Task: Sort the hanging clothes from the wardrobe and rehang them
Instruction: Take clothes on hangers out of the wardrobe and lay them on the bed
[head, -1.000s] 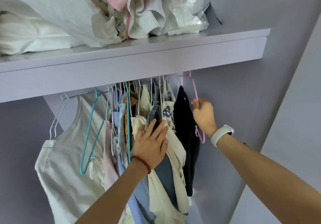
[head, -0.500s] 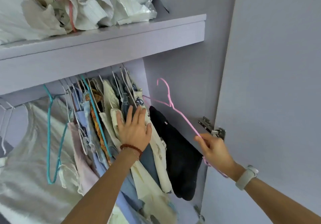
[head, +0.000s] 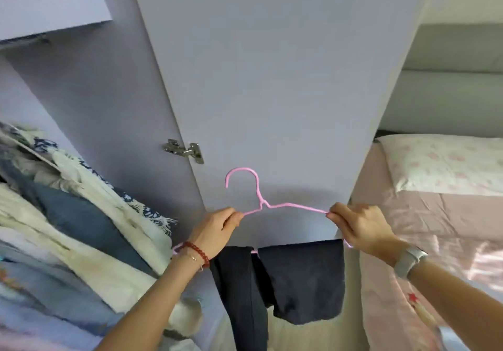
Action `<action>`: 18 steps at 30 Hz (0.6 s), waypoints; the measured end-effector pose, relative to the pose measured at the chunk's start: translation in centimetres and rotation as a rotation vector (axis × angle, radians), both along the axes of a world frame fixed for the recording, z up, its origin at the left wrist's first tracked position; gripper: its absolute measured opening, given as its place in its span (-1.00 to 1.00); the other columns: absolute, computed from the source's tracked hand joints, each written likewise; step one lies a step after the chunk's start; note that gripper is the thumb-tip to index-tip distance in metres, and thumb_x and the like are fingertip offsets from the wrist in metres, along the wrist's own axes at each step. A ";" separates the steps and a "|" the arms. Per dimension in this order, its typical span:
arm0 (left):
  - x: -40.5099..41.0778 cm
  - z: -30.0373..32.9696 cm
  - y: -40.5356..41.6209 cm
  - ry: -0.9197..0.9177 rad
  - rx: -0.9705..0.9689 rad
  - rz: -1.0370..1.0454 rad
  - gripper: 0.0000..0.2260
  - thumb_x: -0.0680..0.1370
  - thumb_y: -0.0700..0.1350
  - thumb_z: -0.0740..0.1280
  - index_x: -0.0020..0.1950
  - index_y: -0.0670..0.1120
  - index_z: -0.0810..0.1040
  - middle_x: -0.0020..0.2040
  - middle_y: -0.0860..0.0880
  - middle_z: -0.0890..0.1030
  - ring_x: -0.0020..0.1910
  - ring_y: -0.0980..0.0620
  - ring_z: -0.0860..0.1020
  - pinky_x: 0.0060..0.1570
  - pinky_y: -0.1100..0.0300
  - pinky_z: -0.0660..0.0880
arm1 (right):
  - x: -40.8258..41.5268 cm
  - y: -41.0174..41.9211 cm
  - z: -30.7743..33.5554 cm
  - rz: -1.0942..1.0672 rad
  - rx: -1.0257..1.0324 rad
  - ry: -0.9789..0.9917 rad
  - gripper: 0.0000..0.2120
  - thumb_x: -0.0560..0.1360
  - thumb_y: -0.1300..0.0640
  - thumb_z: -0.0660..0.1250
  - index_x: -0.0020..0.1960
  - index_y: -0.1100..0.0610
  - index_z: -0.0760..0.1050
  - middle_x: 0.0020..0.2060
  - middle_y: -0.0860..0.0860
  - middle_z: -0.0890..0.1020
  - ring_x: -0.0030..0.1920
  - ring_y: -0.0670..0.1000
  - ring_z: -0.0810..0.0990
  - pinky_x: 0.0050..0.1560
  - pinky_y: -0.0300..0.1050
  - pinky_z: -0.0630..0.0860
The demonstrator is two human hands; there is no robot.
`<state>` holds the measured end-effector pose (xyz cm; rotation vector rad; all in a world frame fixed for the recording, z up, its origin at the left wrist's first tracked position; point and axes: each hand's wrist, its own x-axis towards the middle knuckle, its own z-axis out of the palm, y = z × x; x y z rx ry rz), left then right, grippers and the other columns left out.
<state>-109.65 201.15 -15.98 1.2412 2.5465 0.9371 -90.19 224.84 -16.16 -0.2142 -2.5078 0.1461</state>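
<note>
A pink wire hanger [head: 258,203] is held upright in front of the open wardrobe door [head: 272,78], out of the wardrobe. A dark navy garment [head: 296,282] hangs folded over its lower bar. My left hand [head: 217,230], with a red bead bracelet at the wrist, grips the hanger's left shoulder. My right hand [head: 359,225], with a watch at the wrist, pinches the right shoulder. The other hanging clothes [head: 68,228], white, blue and patterned, are bunched at the left edge of the view.
The door's metal hinge [head: 185,150] is just above my left hand. A bed with pink sheets [head: 408,241] and a floral pillow [head: 446,165] lies to the right. The wardrobe shelf [head: 49,4] shows at top left.
The hanger with the dark garment came off the rail and out in front of the door. My left hand left the clothes and took the hanger's left side. The view swung right.
</note>
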 end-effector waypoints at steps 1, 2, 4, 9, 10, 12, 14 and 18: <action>2.0 -0.3 1.2 -0.040 0.042 -0.033 -0.74 0.57 -0.05 0.22 -0.33 0.04 0.40 -0.47 0.13 0.42 -0.47 0.16 0.35 -0.40 0.26 0.28 | 2.2 0.3 -0.7 -0.088 -0.035 0.022 -0.42 0.60 -0.12 -0.10 -0.28 0.18 0.53 -0.52 -0.01 0.52 -0.59 0.06 0.47 -0.61 -0.22 0.36; 4.0 -0.5 2.4 -0.076 0.088 -0.068 -0.73 0.57 -0.06 0.25 -0.35 0.03 0.41 -0.54 0.14 0.39 -0.51 0.16 0.34 -0.45 0.32 0.25 | 4.2 0.6 -1.2 -0.170 -0.071 0.042 -0.48 0.58 -0.09 -0.03 -0.25 0.19 0.54 -0.45 0.03 0.55 -0.54 0.09 0.51 -0.59 -0.15 0.41; 7.4 -0.6 4.6 -0.126 0.178 -0.129 -0.73 0.54 -0.11 0.30 -0.37 -0.06 0.48 -0.60 0.15 0.37 -0.55 0.18 0.34 -0.49 0.37 0.22 | 7.9 0.9 -1.7 -0.300 -0.162 0.062 -0.60 0.52 -0.02 0.07 -0.21 0.23 0.54 -0.35 0.09 0.57 -0.43 0.15 0.55 -0.46 -0.09 0.46; 14.0 0.8 9.8 -0.097 0.287 -0.339 -0.73 0.51 -0.10 0.33 -0.33 -0.21 0.59 -0.61 0.12 0.29 -0.57 0.13 0.35 -0.53 0.35 0.20 | 14.8 1.4 0.3 -0.340 -0.200 0.037 -0.63 0.47 -0.02 0.12 -0.02 0.24 0.54 -0.27 0.06 0.59 -0.31 0.06 0.61 -0.32 -0.17 0.51; 15.1 1.2 10.9 -0.086 0.298 -0.382 -0.73 0.51 -0.08 0.33 -0.32 -0.20 0.60 -0.60 0.12 0.30 -0.57 0.13 0.34 -0.53 0.36 0.19 | 15.6 1.5 0.8 -0.332 -0.173 0.030 -0.63 0.47 -0.03 0.13 0.00 0.23 0.54 -0.27 0.04 0.59 -0.32 0.02 0.61 -0.33 -0.24 0.46; 17.2 1.7 13.3 -0.062 0.315 -0.472 -0.72 0.51 -0.02 0.32 -0.32 -0.16 0.62 -0.61 0.14 0.29 -0.57 0.13 0.35 -0.53 0.37 0.19 | 16.6 1.9 1.8 -0.317 -0.136 0.052 -0.64 0.48 -0.02 0.15 0.00 0.24 0.54 -0.30 0.02 0.59 -0.36 -0.05 0.57 -0.38 -0.29 0.41; 18.9 2.0 15.8 -0.026 0.325 -0.546 -0.69 0.51 0.04 0.29 -0.31 -0.12 0.62 -0.60 0.15 0.31 -0.56 0.15 0.37 -0.53 0.39 0.21 | 17.7 2.6 2.5 -0.319 -0.145 0.109 -0.67 0.48 0.00 0.17 -0.05 0.24 0.54 -0.39 -0.01 0.55 -0.43 -0.11 0.47 -0.44 -0.28 0.38; 22.1 1.6 22.2 0.021 0.328 -0.655 -0.61 0.50 0.11 0.26 -0.33 -0.16 0.61 -0.53 0.03 0.48 -0.55 0.12 0.39 -0.50 0.33 0.30 | 21.7 6.3 2.3 -0.407 -0.280 0.181 -0.69 0.53 0.04 0.19 -0.16 0.26 0.55 -0.52 -0.05 0.37 -0.51 -0.05 0.31 -0.48 -0.13 0.30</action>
